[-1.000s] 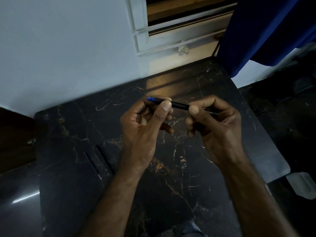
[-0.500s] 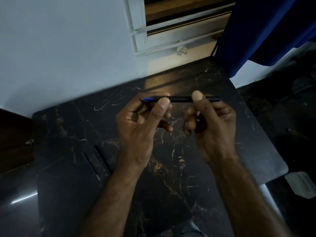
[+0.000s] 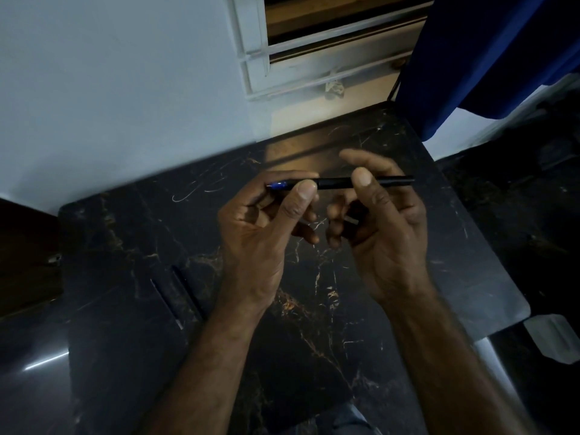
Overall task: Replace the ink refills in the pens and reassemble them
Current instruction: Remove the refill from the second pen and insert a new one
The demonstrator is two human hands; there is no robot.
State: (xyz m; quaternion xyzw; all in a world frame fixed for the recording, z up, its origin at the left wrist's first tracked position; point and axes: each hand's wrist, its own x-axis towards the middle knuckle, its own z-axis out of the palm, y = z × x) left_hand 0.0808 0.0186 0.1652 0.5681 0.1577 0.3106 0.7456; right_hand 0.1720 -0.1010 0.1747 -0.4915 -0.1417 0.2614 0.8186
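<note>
A slim black pen [image 3: 334, 183] with a blue end lies level in the air above the dark marble table [image 3: 131, 240]. My left hand [image 3: 260, 233] pinches its blue end between thumb and fingers. My right hand [image 3: 383, 227] holds the pen's right half, thumb tip pressed on the barrel, index finger lifted and blurred. A small dark part with a pale edge sits tucked in my right palm; I cannot tell what it is. Two more thin dark pens or refills [image 3: 175, 296] lie side by side on the table, left of my left forearm.
The table butts against a pale wall with a white window frame [image 3: 254, 54] at the back. A blue curtain [image 3: 489, 54] hangs at the upper right. Beyond the table's right edge lies a small white object [image 3: 555, 337] on the dark floor.
The pen has tilted from sloping down to the right to level. My right thumb has slid up onto the barrel and my right fingers have loosened. Both hands stay on the pen.
</note>
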